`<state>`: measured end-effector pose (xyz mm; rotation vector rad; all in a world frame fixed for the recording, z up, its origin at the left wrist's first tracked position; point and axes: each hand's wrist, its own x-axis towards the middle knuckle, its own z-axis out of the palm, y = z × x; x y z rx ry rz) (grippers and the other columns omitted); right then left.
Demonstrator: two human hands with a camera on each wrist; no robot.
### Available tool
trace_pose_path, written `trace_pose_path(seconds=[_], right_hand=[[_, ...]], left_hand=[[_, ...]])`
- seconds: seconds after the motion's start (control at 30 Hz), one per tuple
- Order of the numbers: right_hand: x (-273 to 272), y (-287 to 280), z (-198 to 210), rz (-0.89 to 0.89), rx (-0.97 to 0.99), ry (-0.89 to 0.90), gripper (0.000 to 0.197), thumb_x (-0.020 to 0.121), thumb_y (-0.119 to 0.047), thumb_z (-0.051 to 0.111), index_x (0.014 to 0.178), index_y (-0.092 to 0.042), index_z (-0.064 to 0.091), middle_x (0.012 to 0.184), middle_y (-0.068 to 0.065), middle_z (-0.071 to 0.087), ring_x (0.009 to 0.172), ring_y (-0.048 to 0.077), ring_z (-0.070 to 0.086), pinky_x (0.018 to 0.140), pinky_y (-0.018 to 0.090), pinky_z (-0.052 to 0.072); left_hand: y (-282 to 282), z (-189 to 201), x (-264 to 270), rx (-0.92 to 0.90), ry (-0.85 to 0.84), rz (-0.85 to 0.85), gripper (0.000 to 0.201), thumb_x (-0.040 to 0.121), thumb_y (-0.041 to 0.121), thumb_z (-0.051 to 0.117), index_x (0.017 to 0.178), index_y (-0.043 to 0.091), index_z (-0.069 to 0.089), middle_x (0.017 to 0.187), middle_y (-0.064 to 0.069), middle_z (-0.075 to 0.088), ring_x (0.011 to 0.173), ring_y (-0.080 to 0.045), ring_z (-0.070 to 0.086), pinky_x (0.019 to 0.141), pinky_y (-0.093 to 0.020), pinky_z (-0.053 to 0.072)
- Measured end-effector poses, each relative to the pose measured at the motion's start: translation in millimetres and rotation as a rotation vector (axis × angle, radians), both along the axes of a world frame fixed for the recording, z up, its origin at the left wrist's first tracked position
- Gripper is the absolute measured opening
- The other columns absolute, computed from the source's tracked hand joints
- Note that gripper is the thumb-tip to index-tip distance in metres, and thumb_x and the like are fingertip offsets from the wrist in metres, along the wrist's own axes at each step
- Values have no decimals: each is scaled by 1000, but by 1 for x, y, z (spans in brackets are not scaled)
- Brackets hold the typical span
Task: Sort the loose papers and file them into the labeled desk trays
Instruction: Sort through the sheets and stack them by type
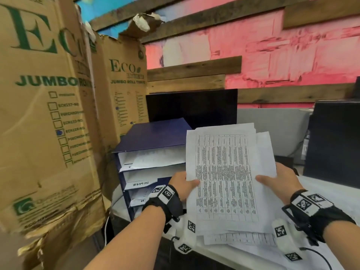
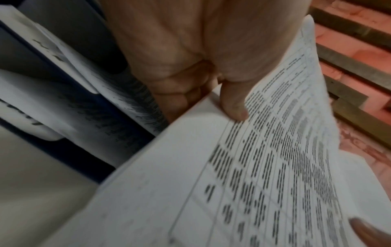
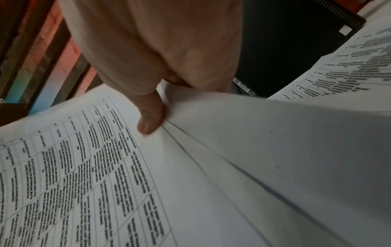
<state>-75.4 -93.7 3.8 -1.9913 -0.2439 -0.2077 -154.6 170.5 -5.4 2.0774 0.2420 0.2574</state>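
Left hand (image 1: pixel 182 185) and right hand (image 1: pixel 277 179) pinch side edges of thin white printed paper stack (image 1: pixel 224 172). Light, floppy, slippery; likely fans unless gripped mid-edge.

We saw the head view bright and evenly lit, bent at its edges; both wrist views were dim, with blurred print on the papers (image 2: pixel 243 175).

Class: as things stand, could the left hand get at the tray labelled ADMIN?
Probably yes: the left hand is beside the ADMIN tray, its front unobstructed, but it grips the paper stack.
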Motion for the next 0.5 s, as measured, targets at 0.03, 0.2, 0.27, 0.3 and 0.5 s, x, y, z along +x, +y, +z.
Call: trace_pose_path(seconds=[0.03, 0.2, 0.27, 0.3, 0.5], right_hand=[[-1, 2, -1, 7, -14, 4, 39, 82, -8, 70, 120, -6, 59, 116, 10, 63, 95, 21, 55, 84, 31, 41], [0, 11, -2, 39, -28, 16, 37, 82, -7, 70, 118, -6, 60, 117, 11, 64, 94, 20, 57, 83, 30, 42], [-1, 15, 0, 38, -41, 4, 38, 82, -7, 69, 119, -5, 60, 117, 11, 64, 94, 19, 56, 84, 29, 42], [-1, 16, 1, 33, -46, -2, 38, 83, -6, 69, 119, -4, 59, 117, 12, 64, 94, 19, 55, 84, 28, 41], [1, 16, 0, 6, -70, -10, 37, 82, -6, 70, 117, -2, 60, 116, 14, 64, 91, 19, 54, 81, 27, 40]], left_hand=[[2, -4, 0, 7, -18, 34, 29, 88, 21, 65, 113, 7, 63, 108, -2, 68, 95, -18, 65, 85, -30, 53], [-1, -7, -7, -43, -190, 173, 37, 87, 10, 66, 113, 26, 45, 113, 4, 64, 98, -14, 64, 86, -31, 55], [-3, -6, -9, 28, -215, 169, 38, 89, 9, 63, 110, 26, 38, 108, 5, 64, 87, -10, 64, 69, -16, 52], [-3, -4, -9, 67, -220, 179, 39, 89, 10, 63, 111, 25, 35, 107, 3, 64, 84, -11, 63, 65, -13, 49], [10, 10, -1, 189, 7, 176, 91, 78, 44, 71, 146, 32, 13, 122, -9, 52, 88, -24, 65, 70, -35, 58]])
